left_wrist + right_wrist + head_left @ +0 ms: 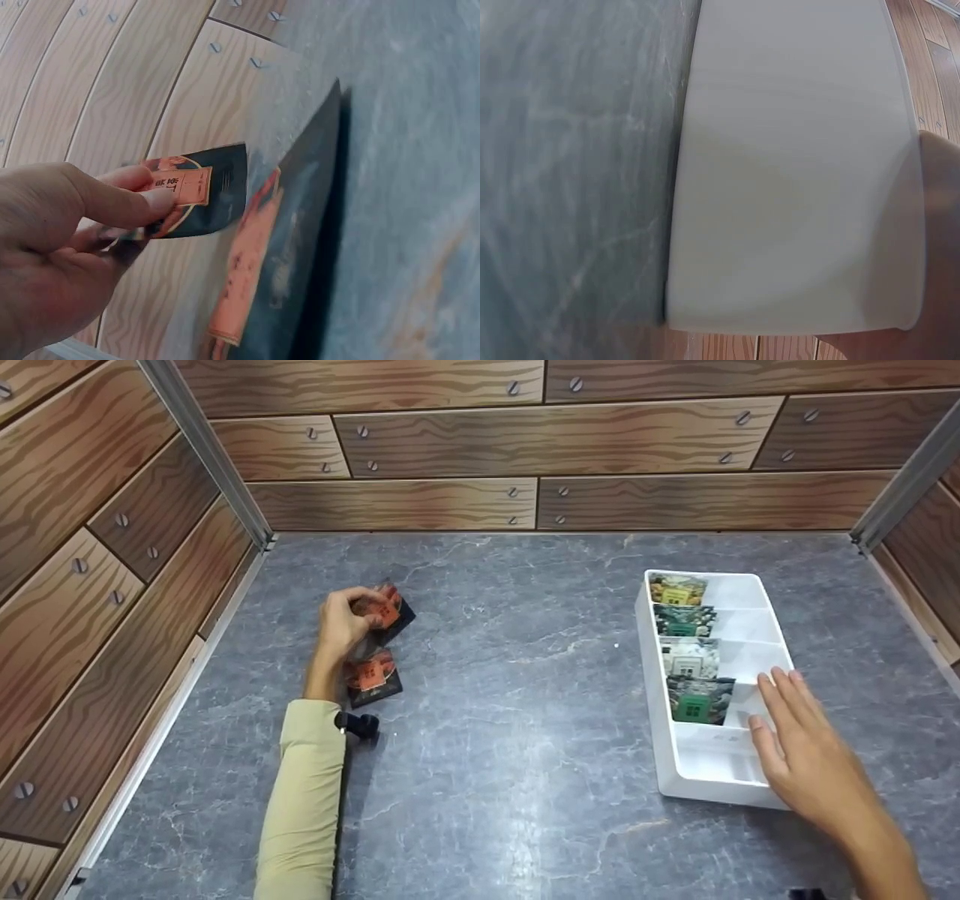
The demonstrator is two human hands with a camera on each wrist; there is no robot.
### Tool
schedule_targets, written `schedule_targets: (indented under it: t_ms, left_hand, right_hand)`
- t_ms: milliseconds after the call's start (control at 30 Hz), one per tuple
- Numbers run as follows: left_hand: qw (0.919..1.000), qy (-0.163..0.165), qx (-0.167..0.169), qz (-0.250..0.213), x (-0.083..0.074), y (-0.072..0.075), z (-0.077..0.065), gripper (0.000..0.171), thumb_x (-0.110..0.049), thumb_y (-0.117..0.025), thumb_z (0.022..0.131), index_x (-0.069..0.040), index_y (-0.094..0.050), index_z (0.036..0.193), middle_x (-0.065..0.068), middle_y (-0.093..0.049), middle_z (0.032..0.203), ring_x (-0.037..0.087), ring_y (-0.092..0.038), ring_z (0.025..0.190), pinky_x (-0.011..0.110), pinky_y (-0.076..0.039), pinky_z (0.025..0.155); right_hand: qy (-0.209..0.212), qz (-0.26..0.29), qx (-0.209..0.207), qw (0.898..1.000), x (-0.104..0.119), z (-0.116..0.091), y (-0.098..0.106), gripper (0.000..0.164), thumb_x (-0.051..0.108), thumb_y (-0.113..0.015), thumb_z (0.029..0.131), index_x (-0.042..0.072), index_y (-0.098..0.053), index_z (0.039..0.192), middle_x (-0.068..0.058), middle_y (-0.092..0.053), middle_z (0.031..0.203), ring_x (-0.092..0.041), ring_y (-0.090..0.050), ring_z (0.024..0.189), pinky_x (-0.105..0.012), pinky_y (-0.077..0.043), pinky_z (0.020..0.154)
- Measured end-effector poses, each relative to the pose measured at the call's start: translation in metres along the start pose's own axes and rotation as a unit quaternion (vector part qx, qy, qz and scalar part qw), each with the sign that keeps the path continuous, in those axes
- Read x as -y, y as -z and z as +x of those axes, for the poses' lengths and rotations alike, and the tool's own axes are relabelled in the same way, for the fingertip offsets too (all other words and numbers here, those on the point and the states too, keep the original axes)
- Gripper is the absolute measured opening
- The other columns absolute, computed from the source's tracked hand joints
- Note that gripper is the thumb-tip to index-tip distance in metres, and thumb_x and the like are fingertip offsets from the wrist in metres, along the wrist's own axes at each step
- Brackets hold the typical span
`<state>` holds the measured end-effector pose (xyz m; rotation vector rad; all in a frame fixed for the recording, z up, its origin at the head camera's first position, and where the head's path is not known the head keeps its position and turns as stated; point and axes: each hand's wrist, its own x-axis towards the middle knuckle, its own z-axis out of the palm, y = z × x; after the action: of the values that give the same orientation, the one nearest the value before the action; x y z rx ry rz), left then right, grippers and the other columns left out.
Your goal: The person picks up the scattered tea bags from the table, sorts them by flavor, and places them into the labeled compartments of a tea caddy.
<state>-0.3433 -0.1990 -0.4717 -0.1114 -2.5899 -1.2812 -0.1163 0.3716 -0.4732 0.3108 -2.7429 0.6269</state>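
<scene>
On the left of the tabletop, my left hand [343, 622] pinches a black tea bag packet [401, 617] with an orange label, between thumb and fingers. A matching black and orange packet [375, 679] lies just nearer to me. The left wrist view shows the held packet [214, 191] raised beside the second packet [281, 270]. Over on the right, my right hand [817, 757] rests on the right rim of a white divided box [716, 761], fingers straight. The right wrist view shows mostly the box's outer wall [795, 187], with part of that hand at its edge.
Packets stand in the box's compartments: yellow [679, 591] at the back, then green [684, 621], white [690, 660] and another green packet [701, 701]. The nearest compartment holds no packet. Wood-patterned walls [450, 502] enclose the grey marbled tabletop [510, 720].
</scene>
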Motion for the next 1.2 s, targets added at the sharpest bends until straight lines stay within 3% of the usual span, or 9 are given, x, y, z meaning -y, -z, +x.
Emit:
schedule_targets:
  t_ms: [200,433,600,767,900,967,1200]
  left_hand:
    - [0.9966,-0.053,-0.023,-0.059,-0.011,0.001,0.000,0.021,0.011,-0.071,0.088,-0.005,-0.080,0.098,0.010,-0.075,0.091,0.019,-0.065,0.078,0.022,-0.050,0.065]
    - [0.9881,-0.087,-0.008,-0.127,-0.024,0.000,0.003,0.020,0.017,-0.069,0.085,0.004,-0.078,0.098,0.020,-0.075,0.095,0.023,-0.067,0.082,0.018,-0.051,0.069]
    - [0.9883,-0.083,0.002,-0.128,-0.037,0.000,0.001,0.026,0.017,-0.075,0.081,0.005,-0.077,0.104,0.024,-0.074,0.097,0.028,-0.066,0.083,0.018,-0.050,0.067]
    - [0.9860,-0.107,-0.004,-0.127,-0.059,0.005,-0.007,0.022,0.019,-0.073,0.081,0.012,-0.075,0.101,0.030,-0.072,0.100,0.037,-0.063,0.080,0.017,-0.049,0.064]
    - [0.9842,-0.125,-0.006,-0.125,-0.085,0.011,-0.018,0.014,0.017,-0.074,0.081,0.013,-0.076,0.095,0.028,-0.072,0.100,0.035,-0.067,0.084,0.016,-0.052,0.068]
    - [0.9832,-0.131,-0.009,-0.127,-0.093,0.012,-0.021,0.012,0.015,-0.075,0.082,0.012,-0.077,0.093,0.026,-0.074,0.099,0.031,-0.069,0.093,0.015,-0.053,0.077]
    - [0.9661,-0.161,0.004,-0.202,-0.098,0.002,-0.020,0.014,0.019,-0.066,0.086,0.015,-0.074,0.097,0.030,-0.072,0.098,0.030,-0.069,0.083,0.019,-0.055,0.073]
  right_hand:
    - [0.000,-0.003,0.001,1.000,-0.001,0.000,0.000,0.056,0.021,-0.045,0.108,-0.006,-0.033,0.156,-0.028,-0.026,0.163,-0.039,-0.013,0.155,-0.046,-0.002,0.127]
    - [0.008,0.004,-0.013,1.000,-0.001,0.000,-0.001,0.054,0.019,-0.046,0.107,-0.007,-0.036,0.154,-0.029,-0.030,0.161,-0.039,-0.016,0.154,-0.041,-0.003,0.127]
    - [0.008,0.005,-0.014,1.000,-0.002,0.000,-0.001,0.054,0.018,-0.046,0.107,-0.007,-0.036,0.154,-0.029,-0.030,0.161,-0.040,-0.016,0.154,-0.042,-0.004,0.127]
    - [0.000,0.005,-0.004,1.000,-0.001,0.000,0.000,0.055,0.020,-0.045,0.108,-0.006,-0.034,0.155,-0.028,-0.027,0.162,-0.039,-0.014,0.155,-0.044,-0.003,0.127]
    - [-0.002,0.003,-0.002,1.000,0.000,0.000,0.000,0.056,0.020,-0.045,0.108,-0.005,-0.033,0.156,-0.028,-0.027,0.162,-0.039,-0.014,0.155,-0.043,-0.003,0.127]
    - [-0.002,0.002,-0.003,1.000,0.000,0.000,0.000,0.055,0.021,-0.045,0.108,-0.006,-0.034,0.156,-0.028,-0.027,0.162,-0.039,-0.014,0.155,-0.043,-0.003,0.127]
    - [-0.002,0.001,-0.001,1.000,0.000,0.000,0.000,0.055,0.021,-0.045,0.108,-0.005,-0.033,0.156,-0.028,-0.027,0.163,-0.040,-0.014,0.155,-0.044,-0.003,0.127]
